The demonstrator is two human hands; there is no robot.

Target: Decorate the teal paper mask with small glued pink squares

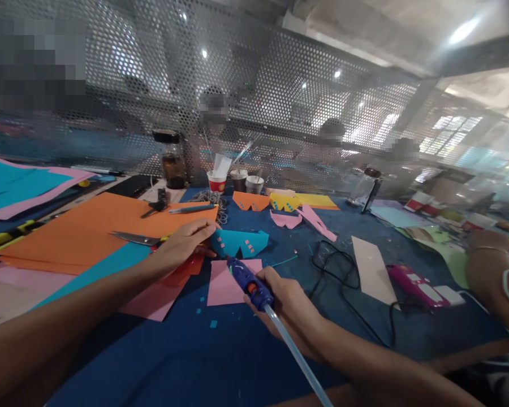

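Note:
My right hand (290, 299) is closed around a blue glue gun (248, 282), with a long clear glue stick (297, 356) sticking out of its back. The gun's nozzle points at the lower edge of a blue paper cutout (240, 242) dotted with small pink squares. Fingers of my left hand (190, 240) pinch that cutout at its left end. Beneath the nozzle lies a pink paper sheet (220, 285). Open scissors (138, 238) rest on orange sheets just left of my left hand. Whether the nozzle touches the paper I cannot tell.
Orange, yellow and pink cutouts (251, 200) lie farther back, near paper cups (216, 182) and a lidded jar (172, 161). A black cable (348, 285) loops on the right beside a magenta power strip (418, 285). Another person's arm (492, 271) rests at the right edge.

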